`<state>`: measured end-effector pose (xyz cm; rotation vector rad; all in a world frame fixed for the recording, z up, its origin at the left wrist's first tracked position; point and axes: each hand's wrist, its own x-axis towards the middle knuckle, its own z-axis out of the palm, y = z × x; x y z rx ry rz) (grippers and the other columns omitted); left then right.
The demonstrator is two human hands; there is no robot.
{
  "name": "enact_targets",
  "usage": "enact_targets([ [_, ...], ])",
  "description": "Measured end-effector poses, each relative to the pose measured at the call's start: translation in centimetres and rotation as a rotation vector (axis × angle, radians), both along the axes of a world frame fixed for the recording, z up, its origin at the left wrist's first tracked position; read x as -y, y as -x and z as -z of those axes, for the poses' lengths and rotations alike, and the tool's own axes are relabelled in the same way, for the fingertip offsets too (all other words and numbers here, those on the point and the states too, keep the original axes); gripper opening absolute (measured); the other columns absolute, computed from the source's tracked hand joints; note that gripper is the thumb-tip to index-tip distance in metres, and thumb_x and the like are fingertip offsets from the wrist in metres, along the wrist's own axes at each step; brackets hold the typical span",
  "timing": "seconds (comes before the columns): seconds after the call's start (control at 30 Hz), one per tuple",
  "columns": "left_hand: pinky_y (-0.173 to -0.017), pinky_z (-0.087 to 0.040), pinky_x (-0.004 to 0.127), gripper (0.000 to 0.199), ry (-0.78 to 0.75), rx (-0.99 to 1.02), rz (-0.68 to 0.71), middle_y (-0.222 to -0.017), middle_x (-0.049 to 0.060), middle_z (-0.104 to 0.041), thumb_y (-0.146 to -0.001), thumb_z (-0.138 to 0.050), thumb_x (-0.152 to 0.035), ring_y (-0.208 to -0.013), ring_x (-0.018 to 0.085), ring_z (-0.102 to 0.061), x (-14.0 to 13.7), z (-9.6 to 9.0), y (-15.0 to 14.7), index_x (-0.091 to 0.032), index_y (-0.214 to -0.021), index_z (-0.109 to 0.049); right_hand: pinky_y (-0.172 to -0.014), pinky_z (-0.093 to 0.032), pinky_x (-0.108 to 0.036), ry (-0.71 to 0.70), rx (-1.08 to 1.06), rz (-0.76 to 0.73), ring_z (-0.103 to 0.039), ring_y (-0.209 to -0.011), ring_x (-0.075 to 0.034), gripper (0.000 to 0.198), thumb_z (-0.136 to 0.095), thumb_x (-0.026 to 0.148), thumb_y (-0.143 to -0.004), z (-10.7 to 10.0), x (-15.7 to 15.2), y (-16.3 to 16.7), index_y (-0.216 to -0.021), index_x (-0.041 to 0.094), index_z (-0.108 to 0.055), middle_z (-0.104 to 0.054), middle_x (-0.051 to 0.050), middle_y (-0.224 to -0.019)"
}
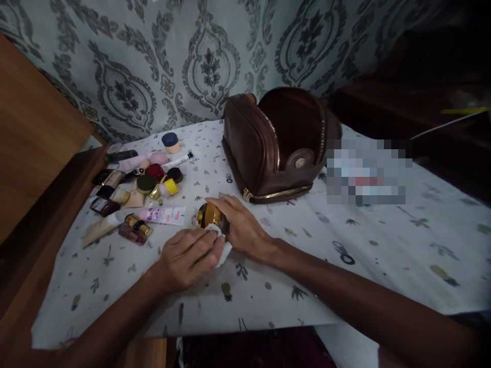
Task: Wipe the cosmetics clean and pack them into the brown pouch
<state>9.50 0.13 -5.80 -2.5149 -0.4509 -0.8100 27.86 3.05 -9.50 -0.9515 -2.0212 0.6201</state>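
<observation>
Fingers wrapped round its side, my right hand (245, 230) holds a rounded jar with a shiny gold lid (212, 213) above the table. My left hand (192, 255) is closed on a crumpled white wipe (223, 251), pressed against the near side of the jar. Part of the jar is hidden by my fingers. Just left of the jar lies a pink and white tube (163, 215) with purple print. Behind my hands stands a brown cosmetic bag (264, 148), unzipped, its inside dark.
Several cosmetics crowd the table's left side, among them a navy-lidded jar (171, 142), a beige tube (102, 229) and a yellow-capped bottle (169, 187). A blurred-out item (366, 174) lies right of the bag. A patterned curtain (210, 66) hangs behind; wooden furniture (38, 138) borders the left.
</observation>
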Motion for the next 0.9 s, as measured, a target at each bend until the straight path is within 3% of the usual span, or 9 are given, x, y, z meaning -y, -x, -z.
enact_targets([
  [0.13, -0.073, -0.055, 0.029, 0.013, 0.007, 0.019, -0.008, -0.092, 0.006, -0.076, -0.091, -0.061, -0.010, -0.084, 0.018, -0.068, 0.2, -0.1, 0.0, -0.013, -0.103, -0.066, -0.092, -0.046, -0.049, -0.104, 0.088, -0.053, -0.047, -0.105, -0.029, 0.068, -0.056, 0.006, -0.077, 0.0, 0.5, -0.1, -0.142, 0.012, -0.041, -0.056, -0.014, -0.114],
  [0.23, -0.077, -0.055, 0.032, 0.016, 0.085, 0.072, -0.010, -0.094, 0.008, -0.076, -0.093, -0.055, -0.011, -0.090, 0.020, -0.066, 0.3, -0.2, -0.1, -0.012, -0.106, -0.065, -0.093, -0.047, -0.050, -0.147, 0.089, -0.090, -0.046, -0.105, -0.028, 0.075, -0.052, 0.007, -0.084, 0.1, 0.8, -0.1, -0.153, 0.016, -0.024, -0.056, -0.013, -0.115],
  [0.33, -0.081, -0.055, 0.037, 0.020, 0.197, 0.155, -0.013, -0.094, 0.012, -0.074, -0.096, -0.049, -0.017, -0.094, 0.024, -0.063, 0.2, -0.6, -0.1, -0.011, -0.111, -0.063, -0.093, -0.050, -0.049, -0.131, 0.048, -0.109, -0.046, -0.109, -0.028, 0.086, -0.055, 0.011, -0.088, 0.2, 0.9, 0.1, -0.158, 0.021, -0.007, -0.056, -0.013, -0.117],
  [0.47, -0.081, -0.052, 0.038, 0.021, 0.379, 0.276, -0.075, -0.096, 0.011, -0.070, -0.094, -0.053, -0.018, -0.090, 0.023, -0.059, 0.0, -1.2, 0.1, -0.013, -0.113, -0.060, -0.099, -0.050, -0.051, -0.055, 0.043, -0.156, -0.046, -0.118, -0.029, 0.103, -0.068, 0.015, -0.083, 0.2, 0.9, 0.2, -0.158, 0.027, 0.002, -0.055, -0.011, -0.124],
  [0.7, -0.072, -0.048, 0.025, 0.013, 0.822, 0.567, -0.349, -0.086, 0.000, -0.066, -0.094, -0.056, -0.025, -0.077, 0.015, -0.060, -0.8, -1.6, 1.0, -0.019, -0.100, -0.065, -0.104, -0.047, -0.052, -0.011, 0.068, -0.200, -0.045, -0.127, -0.030, 0.105, -0.073, 0.018, -0.081, 0.0, 0.7, 0.1, -0.158, 0.030, -0.003, -0.051, -0.011, -0.131],
  [0.9, -0.059, -0.044, 0.021, 0.017, 1.120, 0.789, -0.369, -0.072, -0.004, -0.059, -0.090, -0.060, -0.036, -0.065, 0.012, -0.053, -2.3, -1.0, 1.8, -0.019, -0.088, -0.063, -0.104, -0.046, -0.054, 0.027, 0.042, -0.190, -0.048, -0.126, -0.030, 0.095, -0.077, 0.021, -0.079, 0.1, 0.4, 0.0, -0.155, 0.031, -0.021, -0.053, -0.011, -0.134],
])
